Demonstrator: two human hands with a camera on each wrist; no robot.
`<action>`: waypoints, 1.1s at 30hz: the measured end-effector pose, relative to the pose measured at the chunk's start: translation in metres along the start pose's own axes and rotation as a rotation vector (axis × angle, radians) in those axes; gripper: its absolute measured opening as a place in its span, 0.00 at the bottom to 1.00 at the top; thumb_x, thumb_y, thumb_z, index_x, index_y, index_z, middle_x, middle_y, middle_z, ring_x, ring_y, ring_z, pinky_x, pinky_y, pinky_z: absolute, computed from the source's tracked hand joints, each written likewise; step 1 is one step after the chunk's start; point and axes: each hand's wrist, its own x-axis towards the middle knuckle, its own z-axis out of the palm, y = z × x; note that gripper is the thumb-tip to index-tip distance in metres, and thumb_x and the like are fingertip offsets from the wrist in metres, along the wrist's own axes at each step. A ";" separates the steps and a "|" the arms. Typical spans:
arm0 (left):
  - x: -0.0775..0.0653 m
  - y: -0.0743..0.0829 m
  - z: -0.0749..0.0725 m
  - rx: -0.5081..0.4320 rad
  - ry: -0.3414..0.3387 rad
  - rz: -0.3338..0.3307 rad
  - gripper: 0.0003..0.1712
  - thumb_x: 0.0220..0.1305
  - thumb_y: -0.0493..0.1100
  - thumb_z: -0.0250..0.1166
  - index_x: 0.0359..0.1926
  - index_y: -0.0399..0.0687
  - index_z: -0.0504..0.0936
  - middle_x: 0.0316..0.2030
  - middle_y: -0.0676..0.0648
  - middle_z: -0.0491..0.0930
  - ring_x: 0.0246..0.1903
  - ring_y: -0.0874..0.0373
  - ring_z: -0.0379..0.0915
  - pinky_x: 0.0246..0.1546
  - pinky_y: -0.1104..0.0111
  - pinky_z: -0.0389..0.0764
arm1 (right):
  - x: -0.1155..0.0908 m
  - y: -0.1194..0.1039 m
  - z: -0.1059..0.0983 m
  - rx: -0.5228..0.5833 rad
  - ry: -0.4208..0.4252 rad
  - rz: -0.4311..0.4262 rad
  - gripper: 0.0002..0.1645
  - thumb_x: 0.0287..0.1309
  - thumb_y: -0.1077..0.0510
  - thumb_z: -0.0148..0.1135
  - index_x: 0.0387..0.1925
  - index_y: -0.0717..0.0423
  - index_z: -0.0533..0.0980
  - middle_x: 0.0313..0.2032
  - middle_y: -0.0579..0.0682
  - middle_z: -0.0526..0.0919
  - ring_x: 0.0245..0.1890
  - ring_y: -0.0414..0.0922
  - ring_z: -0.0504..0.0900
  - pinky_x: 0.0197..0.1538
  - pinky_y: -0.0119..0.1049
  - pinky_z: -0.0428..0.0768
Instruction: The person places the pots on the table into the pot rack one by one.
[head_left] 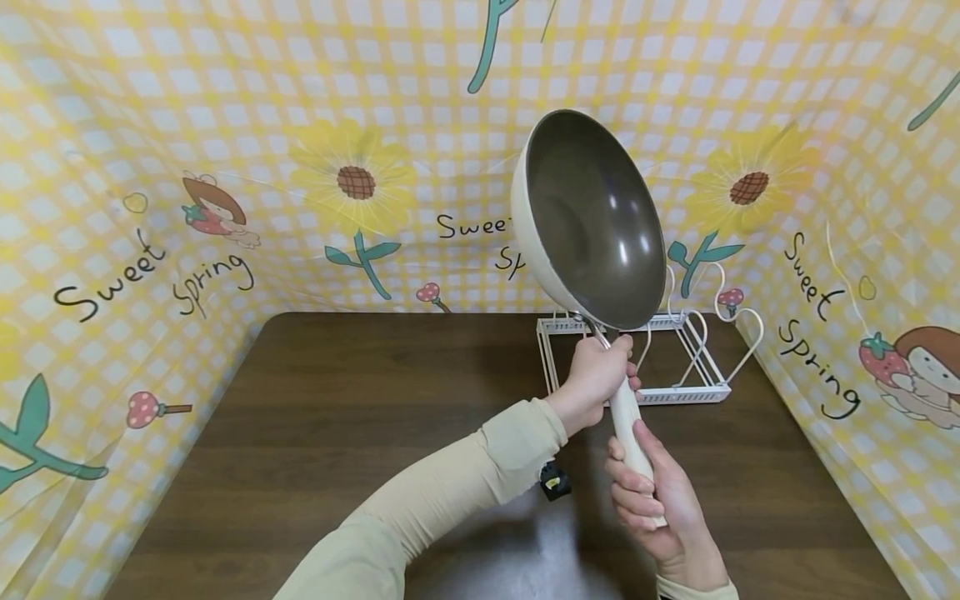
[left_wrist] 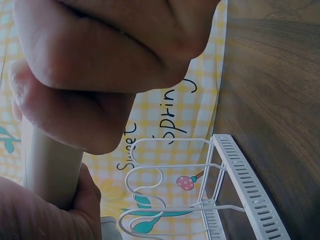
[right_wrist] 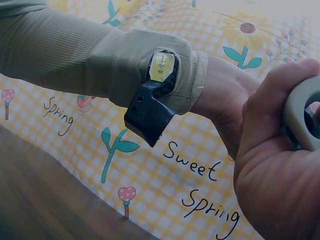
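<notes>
A deep frying pan point(head_left: 592, 217), cream outside and dark grey-brown inside, is held up and tilted with its inside toward me. My left hand point(head_left: 600, 371) grips the pale handle close to the pan's body. Lower down, my right hand point(head_left: 663, 496) wraps round the end of the same handle point(head_left: 632, 425). In the left wrist view, curled fingers point(left_wrist: 100, 60) surround the handle. The right wrist view shows the handle's end, with a hole in it, beside the curled right hand point(right_wrist: 280, 165).
Behind the pan a white wire rack point(head_left: 682, 396) with curved dividers stands on the dark wooden table point(head_left: 337, 433), toward the back right. A yellow checked cloth point(head_left: 420, 67) covers the walls around it. A black camera mount point(right_wrist: 150, 112) sits on the left sleeve.
</notes>
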 end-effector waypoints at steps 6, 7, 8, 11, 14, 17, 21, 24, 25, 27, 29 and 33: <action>0.000 -0.002 0.002 0.009 -0.027 0.001 0.13 0.74 0.41 0.57 0.32 0.37 0.72 0.19 0.46 0.71 0.15 0.58 0.70 0.17 0.70 0.78 | -0.004 -0.001 -0.001 0.016 -0.006 -0.005 0.39 0.79 0.37 0.15 0.48 0.60 0.70 0.21 0.42 0.52 0.12 0.33 0.51 0.13 0.23 0.47; 0.000 -0.002 0.003 0.014 -0.030 0.002 0.14 0.74 0.42 0.57 0.31 0.38 0.71 0.19 0.46 0.71 0.15 0.58 0.70 0.17 0.69 0.78 | -0.004 -0.001 -0.002 0.019 -0.010 -0.007 0.39 0.79 0.37 0.16 0.48 0.60 0.70 0.21 0.42 0.52 0.12 0.33 0.51 0.13 0.23 0.47; 0.000 -0.002 0.003 0.020 -0.033 0.003 0.14 0.75 0.42 0.57 0.30 0.40 0.71 0.19 0.46 0.71 0.15 0.58 0.70 0.19 0.67 0.80 | -0.004 -0.002 -0.002 0.024 -0.016 -0.007 0.39 0.79 0.37 0.16 0.48 0.59 0.69 0.21 0.42 0.52 0.11 0.33 0.51 0.12 0.23 0.47; 0.000 -0.001 0.005 0.042 -0.043 0.014 0.14 0.74 0.43 0.58 0.30 0.41 0.71 0.20 0.46 0.72 0.16 0.57 0.71 0.25 0.59 0.86 | -0.005 -0.003 -0.003 0.048 -0.044 -0.014 0.38 0.79 0.37 0.17 0.49 0.60 0.69 0.21 0.42 0.52 0.11 0.32 0.51 0.12 0.22 0.47; -0.001 0.000 0.006 0.065 -0.061 0.019 0.13 0.74 0.43 0.59 0.32 0.41 0.72 0.21 0.46 0.73 0.17 0.57 0.72 0.31 0.55 0.87 | -0.005 -0.004 -0.004 0.078 -0.080 -0.022 0.38 0.79 0.37 0.18 0.49 0.60 0.69 0.21 0.42 0.53 0.11 0.32 0.52 0.12 0.21 0.48; -0.002 0.001 0.006 0.081 -0.083 0.017 0.12 0.74 0.43 0.59 0.34 0.40 0.72 0.22 0.45 0.74 0.19 0.57 0.73 0.32 0.56 0.87 | -0.006 -0.006 -0.006 0.104 -0.112 -0.028 0.38 0.79 0.37 0.19 0.50 0.61 0.68 0.22 0.42 0.53 0.11 0.32 0.52 0.11 0.21 0.49; -0.002 0.000 0.009 0.074 -0.110 0.012 0.11 0.75 0.42 0.59 0.35 0.40 0.72 0.23 0.45 0.73 0.19 0.56 0.73 0.27 0.61 0.86 | -0.008 -0.007 -0.009 0.133 -0.140 -0.028 0.38 0.79 0.36 0.20 0.51 0.61 0.67 0.22 0.41 0.54 0.10 0.31 0.53 0.11 0.20 0.49; -0.001 -0.002 0.010 0.062 -0.116 0.013 0.11 0.74 0.42 0.59 0.35 0.41 0.72 0.23 0.46 0.72 0.19 0.56 0.73 0.26 0.63 0.85 | -0.009 -0.007 -0.011 0.152 -0.156 -0.026 0.37 0.79 0.36 0.20 0.51 0.62 0.67 0.22 0.41 0.54 0.10 0.31 0.53 0.11 0.20 0.50; -0.001 -0.002 0.011 0.060 -0.115 0.013 0.11 0.74 0.42 0.59 0.35 0.41 0.72 0.22 0.46 0.72 0.19 0.56 0.73 0.27 0.61 0.86 | -0.009 -0.008 -0.011 0.158 -0.161 -0.025 0.37 0.79 0.36 0.20 0.51 0.62 0.67 0.22 0.41 0.55 0.10 0.31 0.53 0.10 0.20 0.50; -0.001 -0.002 0.011 0.061 -0.120 0.015 0.11 0.74 0.42 0.59 0.34 0.41 0.72 0.22 0.46 0.72 0.19 0.56 0.73 0.29 0.60 0.87 | -0.009 -0.008 -0.012 0.170 -0.172 -0.022 0.37 0.79 0.36 0.21 0.51 0.62 0.67 0.23 0.41 0.55 0.10 0.31 0.54 0.10 0.21 0.50; -0.001 -0.001 0.012 0.067 -0.123 0.020 0.12 0.74 0.43 0.60 0.34 0.41 0.72 0.22 0.46 0.73 0.19 0.56 0.73 0.30 0.59 0.87 | -0.009 -0.009 -0.013 0.183 -0.185 -0.022 0.37 0.78 0.36 0.21 0.51 0.62 0.67 0.23 0.41 0.55 0.10 0.31 0.54 0.10 0.20 0.51; -0.002 0.001 0.012 0.085 -0.154 0.035 0.13 0.74 0.43 0.60 0.33 0.41 0.72 0.23 0.46 0.73 0.19 0.56 0.74 0.27 0.63 0.86 | -0.009 -0.010 -0.014 0.205 -0.220 -0.030 0.37 0.78 0.36 0.22 0.51 0.62 0.65 0.23 0.41 0.56 0.10 0.30 0.54 0.10 0.20 0.52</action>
